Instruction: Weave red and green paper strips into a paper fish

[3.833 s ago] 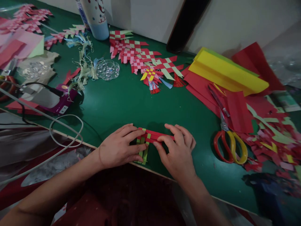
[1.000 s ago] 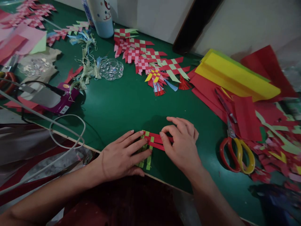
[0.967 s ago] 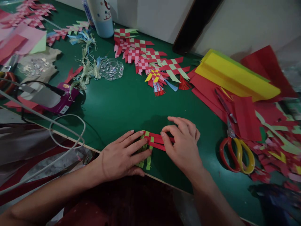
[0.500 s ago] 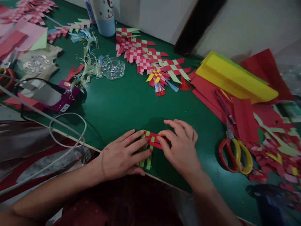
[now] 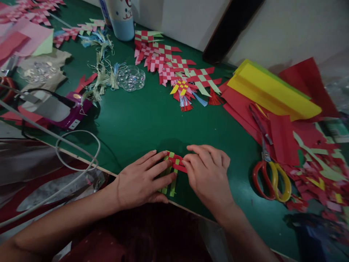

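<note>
At the near edge of the green table (image 5: 131, 123), a small weave of red and green paper strips (image 5: 174, 166) is pressed flat under the left hand (image 5: 141, 182), which is laid open with its fingers spread over the green ends. The weave's red ends are pinched by the curled fingertips of the right hand (image 5: 208, 174). To the right, scissors with red and yellow handles (image 5: 271, 176) are laid on the table. Farther left, a purple plastic tool (image 5: 75, 109) is seen near a looped white cable (image 5: 77, 151). Beyond, finished red-and-green woven paper pieces (image 5: 174, 65) and a folded yellow sheet (image 5: 272, 91) are spread out.
</note>
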Available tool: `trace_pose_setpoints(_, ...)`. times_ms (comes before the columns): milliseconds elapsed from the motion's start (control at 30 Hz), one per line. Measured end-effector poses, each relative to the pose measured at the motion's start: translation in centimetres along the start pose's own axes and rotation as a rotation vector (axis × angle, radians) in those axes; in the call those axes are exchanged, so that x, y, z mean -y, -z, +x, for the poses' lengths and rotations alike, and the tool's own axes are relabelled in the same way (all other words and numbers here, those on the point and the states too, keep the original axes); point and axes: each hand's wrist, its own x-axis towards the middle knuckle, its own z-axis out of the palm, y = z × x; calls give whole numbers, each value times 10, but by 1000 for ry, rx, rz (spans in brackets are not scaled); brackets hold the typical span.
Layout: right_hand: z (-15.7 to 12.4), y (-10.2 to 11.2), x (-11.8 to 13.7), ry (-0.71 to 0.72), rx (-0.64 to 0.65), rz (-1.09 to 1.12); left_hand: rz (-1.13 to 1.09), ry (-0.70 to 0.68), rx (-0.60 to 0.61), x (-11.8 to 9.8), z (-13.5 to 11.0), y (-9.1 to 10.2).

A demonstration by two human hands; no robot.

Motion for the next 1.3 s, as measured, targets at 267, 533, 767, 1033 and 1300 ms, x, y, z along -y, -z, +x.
trace_pose_setpoints(267,-1,2,-3,-3,99,55,5,-3,-12,0,1,0)
trace_pose_setpoints(533,2,2,-6,-26,104,43,1,-4,-13,0,0,1)
trace_pose_setpoints(767,2,4,-1,35,3,-31,-14,9,-19,-1,-1,-1)
trace_pose_setpoints(1033,1,9,5,34,7,-2,-11,6,-13,0,0,0)
trace_pose_setpoints(1300,-1,1,-3,-34,24,64,-16,7,-11,0,-1,-1)
